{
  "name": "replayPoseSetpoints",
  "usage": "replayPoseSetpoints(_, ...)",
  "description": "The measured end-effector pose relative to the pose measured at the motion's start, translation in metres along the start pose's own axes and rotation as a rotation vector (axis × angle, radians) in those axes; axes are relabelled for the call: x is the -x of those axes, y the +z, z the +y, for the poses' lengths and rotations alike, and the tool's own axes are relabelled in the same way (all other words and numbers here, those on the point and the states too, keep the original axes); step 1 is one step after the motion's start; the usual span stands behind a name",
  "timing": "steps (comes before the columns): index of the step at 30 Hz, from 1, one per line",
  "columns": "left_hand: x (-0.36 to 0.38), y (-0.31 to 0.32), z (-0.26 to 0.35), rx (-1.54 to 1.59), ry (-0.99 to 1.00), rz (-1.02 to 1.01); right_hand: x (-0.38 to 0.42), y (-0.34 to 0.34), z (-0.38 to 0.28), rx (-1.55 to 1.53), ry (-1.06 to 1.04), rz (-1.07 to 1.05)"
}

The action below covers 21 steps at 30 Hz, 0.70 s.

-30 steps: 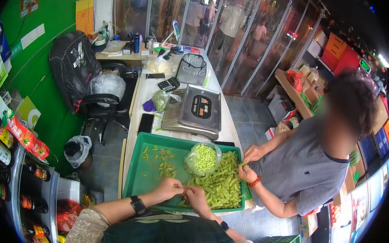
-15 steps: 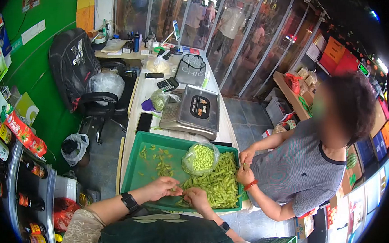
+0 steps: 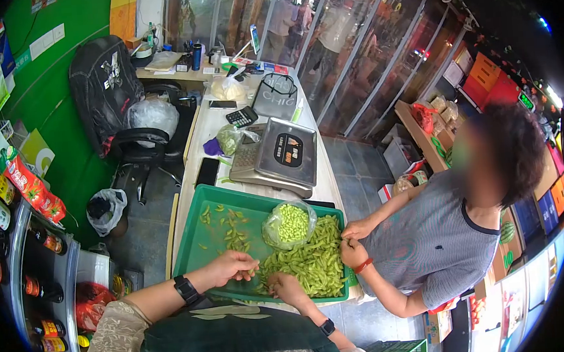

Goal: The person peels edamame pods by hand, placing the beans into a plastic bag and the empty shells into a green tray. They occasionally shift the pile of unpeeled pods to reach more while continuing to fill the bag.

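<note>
A green tray (image 3: 191, 231) holds a heap of green bean pods (image 3: 317, 262) on its right side and scattered pods at its left. Among them rests a clear plastic bag of shelled beans (image 3: 289, 224). Over the tray's near middle, my left hand (image 3: 234, 267) has thumb and fingers pinched together around a small pod. My right hand (image 3: 288, 287) is at the near left edge of the heap, fingers curled down against the pods; what its fingertips hold is hidden.
Across the tray's right edge stands a person (image 3: 430, 231), both hands together at the rim. Behind the tray are a metal scale (image 3: 287, 155), a phone (image 3: 208, 171) and a calculator (image 3: 242, 117). An office chair (image 3: 109, 90) stands left, bottles on a shelf nearer.
My hands have moved apart: the right is now lower, at the pods, and the left is slightly higher. The view has shifted a little. The other person's hands have moved slightly.
</note>
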State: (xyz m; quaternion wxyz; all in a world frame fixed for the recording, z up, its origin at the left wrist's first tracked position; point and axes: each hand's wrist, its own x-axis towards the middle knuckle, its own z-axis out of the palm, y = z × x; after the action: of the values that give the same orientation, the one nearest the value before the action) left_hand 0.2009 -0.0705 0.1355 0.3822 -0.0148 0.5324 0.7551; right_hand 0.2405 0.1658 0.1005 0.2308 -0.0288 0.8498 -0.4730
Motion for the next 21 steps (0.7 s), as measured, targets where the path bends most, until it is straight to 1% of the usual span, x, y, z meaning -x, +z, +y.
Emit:
replayPoseSetpoints(1,-0.002,-0.001,-0.002,0.001,0.001,0.001,0.0,-0.001,0.001,0.102,-0.044,-0.013)
replayPoseSetpoints(2,-0.004,-0.002,-0.004,-0.028,0.038,0.011,-0.001,-0.001,0.0,0.102,-0.045,-0.015)
replayPoseSetpoints(4,-0.004,-0.002,-0.006,-0.055,0.075,0.022,0.0,-0.002,-0.004,0.33,-0.148,0.032)
replayPoseSetpoints(5,-0.003,-0.002,-0.006,-0.038,0.069,0.014,0.0,-0.004,-0.007,0.331,-0.148,0.03)
replayPoseSetpoints(7,-0.001,0.0,-0.005,-0.023,0.063,0.007,0.004,-0.01,-0.024,0.287,-0.071,0.046)
replayPoseSetpoints(8,-0.001,0.002,-0.004,-0.03,0.086,0.036,0.004,-0.01,-0.03,0.288,-0.071,0.045)
replayPoseSetpoints(10,-0.001,0.006,-0.003,-0.036,0.108,0.065,0.003,-0.005,-0.04,-0.24,-0.106,0.067)
replayPoseSetpoints(11,-0.001,0.008,-0.002,-0.068,0.129,0.082,0.001,-0.001,-0.044,-0.241,-0.103,0.068)
replayPoseSetpoints(13,-0.002,0.013,-0.002,-0.102,0.147,0.095,-0.002,0.009,-0.053,-0.013,-0.372,0.183)
replayPoseSetpoints(14,-0.003,0.015,-0.003,-0.115,0.165,0.09,-0.003,0.012,-0.056,0.144,-0.375,0.229)
replayPoseSetpoints(15,-0.004,0.015,-0.004,-0.128,0.184,0.086,-0.004,0.016,-0.056,0.143,-0.375,0.232)
replayPoseSetpoints(16,-0.004,0.015,-0.004,-0.13,0.184,0.085,-0.007,0.019,-0.057,0.217,-0.464,0.3)
replayPoseSetpoints(17,-0.004,0.014,-0.003,-0.09,0.122,0.057,-0.008,0.02,-0.058,0.292,-0.554,0.369)
replayPoseSetpoints(18,-0.004,0.012,-0.001,-0.052,0.06,0.03,-0.009,0.019,-0.059,0.291,-0.556,0.371)
replayPoseSetpoints(19,-0.002,0.012,0.0,-0.054,0.061,0.031,-0.008,0.019,-0.062,0.349,-0.559,0.382)
replayPoseSetpoints(21,0.002,0.012,0.001,0.146,-0.014,-0.065,-0.007,0.018,-0.065,0.408,-0.562,0.393)
